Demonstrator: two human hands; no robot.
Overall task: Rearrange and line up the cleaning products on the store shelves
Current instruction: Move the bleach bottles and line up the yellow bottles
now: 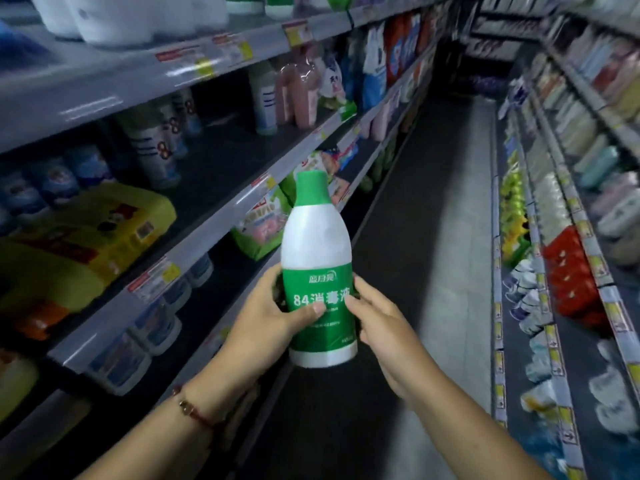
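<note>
Left hand point(277, 306) and right hand point(377, 320) wrap fingers around the 84 disinfectant bottle point(318, 271), upright over the aisle. Releasing either side carelessly risks dropping it.

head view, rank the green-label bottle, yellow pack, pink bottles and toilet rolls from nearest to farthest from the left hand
1. Green-label bottle, held in the left hand.
2. Yellow pack, middle shelf, to the left.
3. Pink bottles, farther along that shelf.
4. Toilet rolls, top shelf, upper left; roughly level with the pink bottles, too close to call.

Bottle point(317, 244): smooth white plastic, glossy green label; shelf edges point(221, 233) metal.
</note>
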